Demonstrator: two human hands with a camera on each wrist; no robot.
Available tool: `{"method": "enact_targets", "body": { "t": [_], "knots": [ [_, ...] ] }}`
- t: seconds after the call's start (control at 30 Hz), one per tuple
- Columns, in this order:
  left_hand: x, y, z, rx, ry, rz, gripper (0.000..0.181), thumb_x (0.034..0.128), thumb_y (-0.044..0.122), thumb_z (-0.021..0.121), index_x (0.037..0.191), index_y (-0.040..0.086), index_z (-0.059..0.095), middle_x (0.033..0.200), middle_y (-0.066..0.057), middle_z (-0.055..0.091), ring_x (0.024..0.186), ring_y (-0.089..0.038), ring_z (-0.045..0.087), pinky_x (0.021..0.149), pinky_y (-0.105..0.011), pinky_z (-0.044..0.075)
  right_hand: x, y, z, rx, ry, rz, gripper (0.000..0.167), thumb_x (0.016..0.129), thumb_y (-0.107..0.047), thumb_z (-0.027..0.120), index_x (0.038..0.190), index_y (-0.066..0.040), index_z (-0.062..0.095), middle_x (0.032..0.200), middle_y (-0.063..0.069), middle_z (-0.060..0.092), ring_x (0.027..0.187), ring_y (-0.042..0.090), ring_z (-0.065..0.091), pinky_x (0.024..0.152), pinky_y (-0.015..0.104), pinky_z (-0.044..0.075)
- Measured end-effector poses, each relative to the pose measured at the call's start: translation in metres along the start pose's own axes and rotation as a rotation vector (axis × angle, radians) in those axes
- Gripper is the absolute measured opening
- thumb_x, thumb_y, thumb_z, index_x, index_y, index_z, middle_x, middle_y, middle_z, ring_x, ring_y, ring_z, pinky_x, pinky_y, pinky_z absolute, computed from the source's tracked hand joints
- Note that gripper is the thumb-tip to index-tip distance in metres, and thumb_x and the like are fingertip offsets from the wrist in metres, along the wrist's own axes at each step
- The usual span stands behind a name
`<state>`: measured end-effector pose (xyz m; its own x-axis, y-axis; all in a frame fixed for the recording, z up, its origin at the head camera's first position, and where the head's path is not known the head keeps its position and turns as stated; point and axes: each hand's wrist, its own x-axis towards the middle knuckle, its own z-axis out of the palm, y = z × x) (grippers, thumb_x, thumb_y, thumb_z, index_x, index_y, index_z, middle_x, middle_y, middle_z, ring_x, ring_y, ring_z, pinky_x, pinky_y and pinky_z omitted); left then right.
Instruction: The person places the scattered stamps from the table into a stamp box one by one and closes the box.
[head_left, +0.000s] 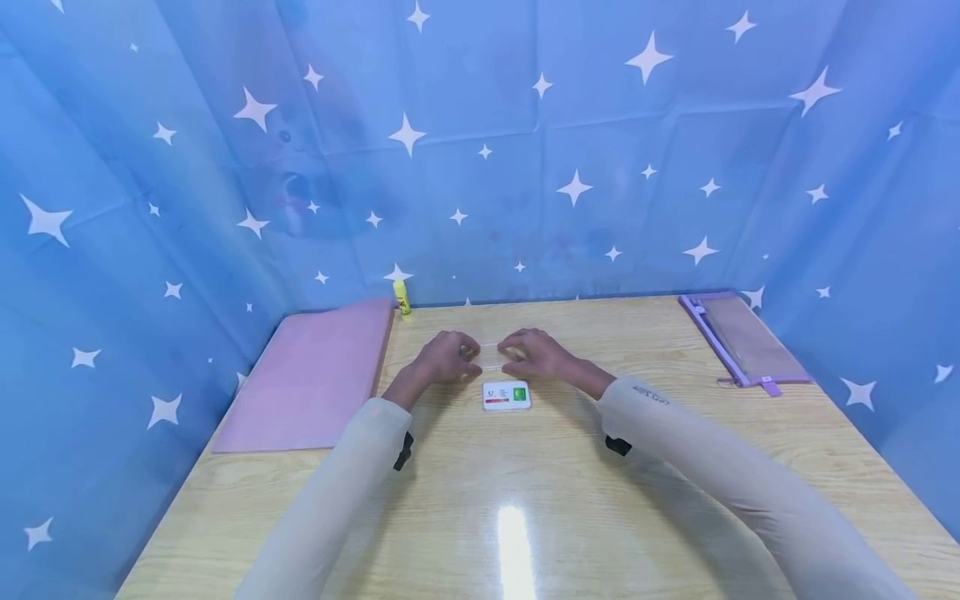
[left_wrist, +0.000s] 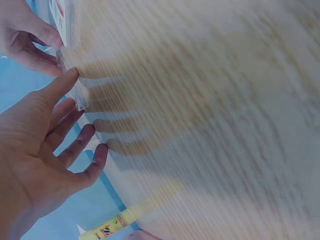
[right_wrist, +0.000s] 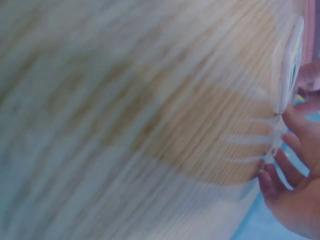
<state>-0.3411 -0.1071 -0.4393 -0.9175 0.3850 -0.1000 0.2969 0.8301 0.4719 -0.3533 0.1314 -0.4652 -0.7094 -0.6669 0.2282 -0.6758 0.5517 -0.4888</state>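
Note:
A clear, flat plastic piece (head_left: 491,357), perhaps a lid or cover, lies between my two hands low over the table. My left hand (head_left: 448,357) pinches its left end between thumb and fingers. At the opposite end, my right hand (head_left: 538,353) pinches it the same way. Just in front of them on the table sits a small white rectangular card-like case (head_left: 506,396) with red and green print. The left wrist view shows the clear piece (left_wrist: 81,97) tilted at the thumb tip, its edges hard to make out.
A pink folder (head_left: 315,375) lies at the left of the wooden table (head_left: 465,517). Behind it stands a yellow glue stick (head_left: 402,297). At the back right is a purple-edged mesh zip pouch (head_left: 753,337). A blue star-patterned curtain (head_left: 480,167) surrounds the table.

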Motion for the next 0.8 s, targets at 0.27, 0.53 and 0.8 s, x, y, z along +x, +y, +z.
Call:
{"method": "enact_targets", "body": {
  "t": [0.27, 0.53, 0.8],
  "knots": [
    [-0.002, -0.002, 0.002, 0.032, 0.006, 0.043, 0.046, 0.0904, 0.026, 0.083, 0.132, 0.011, 0.070, 0.145, -0.011, 0.061, 0.139, -0.030, 0.052, 0.116, -0.047, 0.038, -0.004, -0.006, 0.001, -0.017, -0.009, 0.045, 0.039, 0.096, -0.012, 0.076, 0.130, 0.005, 0.068, 0.132, 0.024, 0.066, 0.127, 0.042, 0.058, 0.110, 0.059, 0.041],
    [-0.005, 0.002, -0.001, 0.035, -0.031, 0.049, 0.046, 0.0906, 0.026, 0.083, 0.132, 0.011, 0.070, 0.143, -0.010, 0.063, 0.138, -0.030, 0.053, 0.115, -0.046, 0.040, -0.009, -0.012, -0.003, -0.028, -0.030, 0.043, 0.041, 0.096, -0.016, 0.076, 0.129, 0.006, 0.068, 0.131, 0.024, 0.067, 0.127, 0.042, 0.059, 0.106, 0.056, 0.046],
    [-0.008, 0.002, -0.001, 0.010, -0.061, 0.049, 0.046, 0.0922, 0.027, 0.081, 0.134, 0.011, 0.069, 0.145, -0.010, 0.061, 0.139, -0.030, 0.052, 0.115, -0.046, 0.039, -0.010, -0.014, -0.004, -0.087, -0.049, 0.003, 0.040, 0.095, -0.017, 0.077, 0.126, 0.007, 0.069, 0.126, 0.025, 0.069, 0.121, 0.041, 0.063, 0.103, 0.053, 0.049]
  ]
}}
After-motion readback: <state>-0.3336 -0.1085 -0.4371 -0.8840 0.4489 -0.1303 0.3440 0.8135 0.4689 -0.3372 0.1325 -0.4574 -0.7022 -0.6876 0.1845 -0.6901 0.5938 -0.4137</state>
